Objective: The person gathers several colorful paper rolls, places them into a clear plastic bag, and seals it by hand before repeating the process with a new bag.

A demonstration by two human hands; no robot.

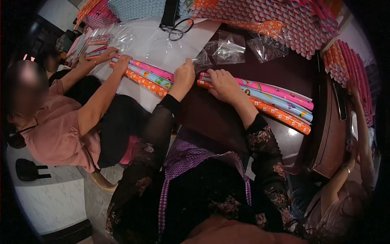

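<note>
My right hand point(224, 84) lies over the near end of a bundle of patterned wrapping paper rolls, its fingers curled across them. The bundle has a pink roll point(284, 93), a light blue roll point(284, 105) and an orange roll point(280, 117) side by side. My left hand point(183, 79) is a closed fist beside the end of a second bundle; what it grips is hidden, and I cannot tell it. Clear plastic point(202, 61) lies right at its fingers. That second bundle shows pink, blue and orange rolls point(146, 81), with a co-worker's hand point(122, 64) on its far end.
Clear plastic bags point(228, 48) lie on the dark table point(207, 118). Large stacks of orange rolls point(260, 32) and blue rolls point(136, 9) stand behind. A black object with a cord point(170, 14) rests on white sheeting. Another person's arm point(362, 126) reaches toward rolls at right.
</note>
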